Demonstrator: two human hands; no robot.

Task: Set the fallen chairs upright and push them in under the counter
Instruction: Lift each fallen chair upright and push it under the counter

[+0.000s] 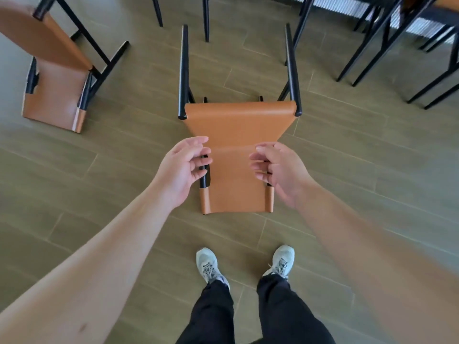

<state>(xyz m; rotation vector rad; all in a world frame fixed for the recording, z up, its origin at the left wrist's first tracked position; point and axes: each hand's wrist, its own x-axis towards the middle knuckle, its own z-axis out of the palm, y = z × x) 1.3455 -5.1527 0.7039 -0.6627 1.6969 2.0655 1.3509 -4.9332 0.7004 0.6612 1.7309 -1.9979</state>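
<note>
While the orange chair point(236, 145) lies on its back on the tiled floor point(347, 150), black legs pointing away from the person, both hands reach down over its backrest. The left hand point(185, 167) has its fingers loosely curled beside the black frame bar at the left edge, and the right hand point(278, 167) is likewise half open at the right edge; whether either touches the chair cannot be told. A second fallen chair point(54, 78) lies to the left.
</note>
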